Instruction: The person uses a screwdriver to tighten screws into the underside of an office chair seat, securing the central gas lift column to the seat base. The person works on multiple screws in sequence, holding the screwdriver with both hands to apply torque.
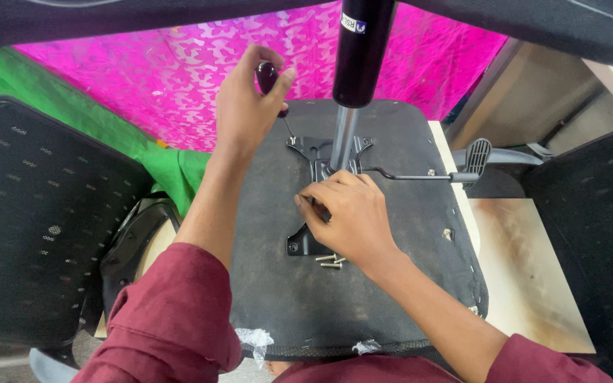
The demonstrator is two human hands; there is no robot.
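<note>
While the left hand (246,106) grips the dark handle of a screwdriver (272,89) at 11 o'clock, its thin shaft runs down to the top-left corner of the black mounting plate (313,152) bolted to the upturned chair seat (299,284). Fist closed around handle, thumb on top. Right hand (345,216) at centre rests on the plate, fingers curled and pressing down; can't tell if it pinches a screw underneath. Gas-lift column (352,85) rises from plate toward 12 o'clock, chrome rod below, black tube above. Loose screws (331,261) lie on the seat at 6 o'clock of the plate, just beside the right wrist. Height lever (420,176) sticks out to 3 o'clock, ending in a ribbed paddle. Seat sits on a pale bench (533,269), visible at 4 o'clock. Mesh chair back (37,213) at 9 o'clock, another dark mesh panel at 3 o'clock edge. Pink patterned cloth (179,64) and green cloth (108,135) behind.

Doing it well, my read: keep driver shaft straight in line with the screw, not leaning, tip fully seated before turning. Right hand should hold the plate flat so holes stay lined up. Risk: tip camming out, or elbow knocking the loose screws off the seat.
</note>
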